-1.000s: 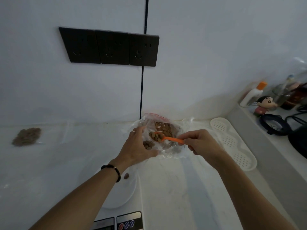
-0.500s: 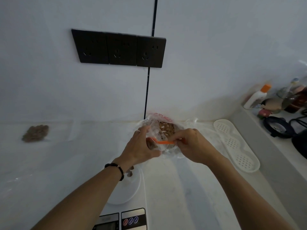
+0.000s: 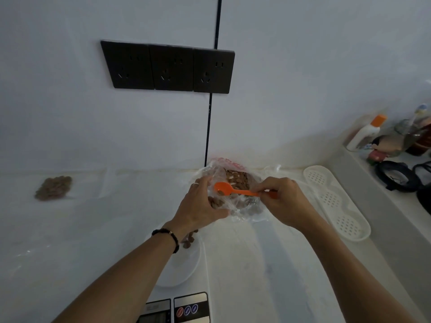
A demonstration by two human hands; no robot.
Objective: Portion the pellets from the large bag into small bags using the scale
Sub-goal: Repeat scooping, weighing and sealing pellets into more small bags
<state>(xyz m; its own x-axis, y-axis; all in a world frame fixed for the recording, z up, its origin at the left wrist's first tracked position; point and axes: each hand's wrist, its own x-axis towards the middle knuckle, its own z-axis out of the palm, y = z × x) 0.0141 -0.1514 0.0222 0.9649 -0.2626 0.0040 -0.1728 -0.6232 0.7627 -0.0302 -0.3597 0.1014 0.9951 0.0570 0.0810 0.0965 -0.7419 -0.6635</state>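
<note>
Pellets (image 3: 236, 178) sit in the large bag (image 3: 242, 206), a crumpled clear one lying on the white surface (image 3: 268, 264) against the wall, between my two hands. Going from the left, I see a small bag (image 3: 54, 187) already filled with pellets lying flat, well apart from everything else. Next comes my left hand (image 3: 201, 206), a ring on one finger and a dark bracelet (image 3: 168, 236) at the wrist. Its fingers curl round the left edge of the large bag and grip the plastic, with the thumb low at the bag's near side. Under that wrist I make out a few loose pellets (image 3: 189, 241) on the round white pan of the scale (image 3: 179, 271), whose display panel shows at the bottom edge. The orange spoon (image 3: 229, 190) lies level over the bag's mouth, bowl toward the left hand; whether anything is in the bowl I cannot tell. My right hand (image 3: 283, 202) pinches the spoon's handle between thumb and fingertips, the other fingers folded. Both forearms reach up from the bottom of the view and converge on the bag. Further right lies a white perforated tray (image 3: 338, 203).
</note>
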